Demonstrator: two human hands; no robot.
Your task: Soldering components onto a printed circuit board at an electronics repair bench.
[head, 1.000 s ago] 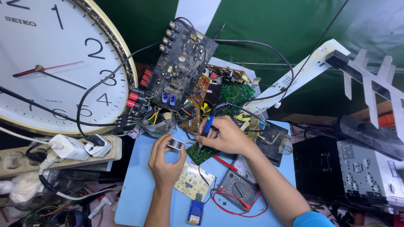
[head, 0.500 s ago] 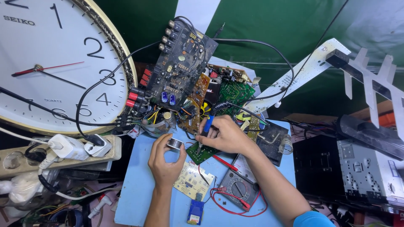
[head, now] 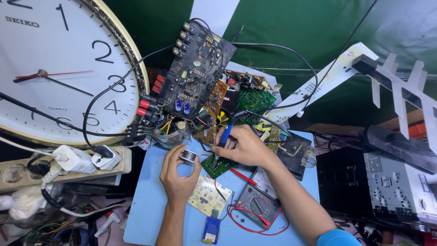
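Cluttered blue worktop (head: 145, 205): right hand (head: 243, 146) grips soldering iron (head: 224, 136), left hand (head: 178, 175) pinches solder spool (head: 188, 156), so slipping onto green board (head: 218, 165) might bridge joints.

Light blue tabletop (head: 150, 214), small green circuit board (head: 218, 165) under the right hand (head: 246, 146), pale yellow board (head: 207, 197) and grey multimeter (head: 256, 205) just below the left hand (head: 178, 175)

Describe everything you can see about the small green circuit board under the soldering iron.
The green circuit board is a small flat panel lying tilted on the blue table top, just below the pile of larger boards. The right hand rests over its upper edge and holds a blue-handled soldering iron down onto it. A red probe lead runs by its lower right corner.
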